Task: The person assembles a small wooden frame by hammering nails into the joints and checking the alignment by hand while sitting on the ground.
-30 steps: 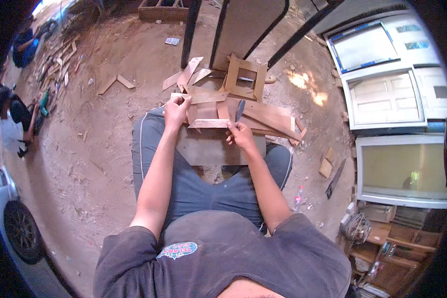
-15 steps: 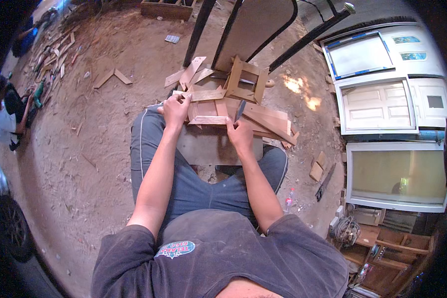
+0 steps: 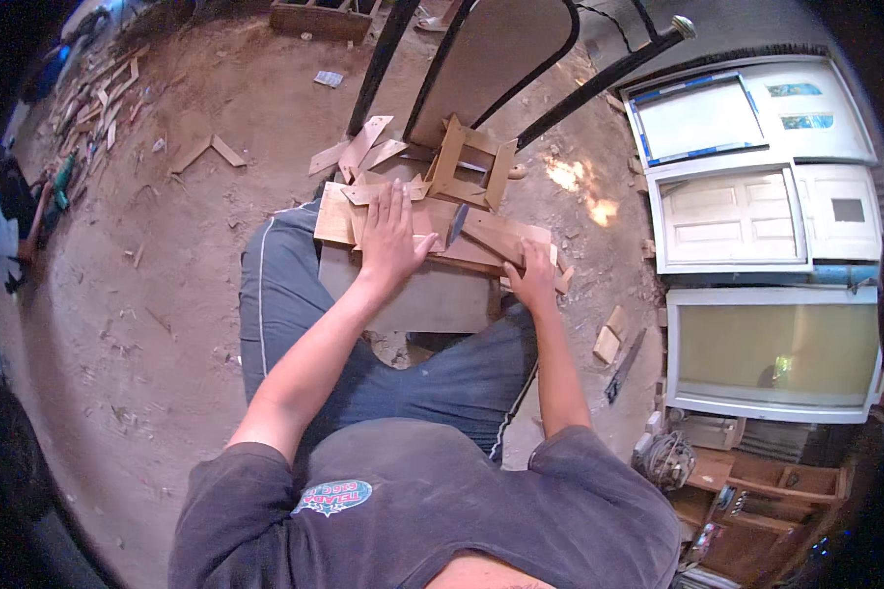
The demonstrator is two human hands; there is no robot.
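Note:
My left hand [image 3: 391,238] lies flat, fingers stretched out, over light wooden strips [image 3: 361,192] and a pale board [image 3: 334,218] in front of my knees. To its right is what looks like a hammer, its dark head [image 3: 457,225] close to my left thumb and its wooden handle slanting right. At the handle's far end my right hand [image 3: 533,277] has its fingers bent around it; the grip is partly hidden. A small square wooden frame [image 3: 449,162] leans behind the strips. Beneath all this is a flat grey surface [image 3: 417,299] between my legs.
A black metal chair frame [image 3: 371,83] stands just beyond the wood. Scraps [image 3: 211,152] lie on the dirt floor [image 3: 157,294]. On the right are a handsaw [image 3: 626,365], wood blocks [image 3: 608,336], and white door panels [image 3: 727,211]. Another person's arm [image 3: 39,216] shows far left.
My left hand has gone from pinching a strip's end to lying flat on the wood. My right hand has let go of the front strip and moved right to the handle. The view shifted slightly.

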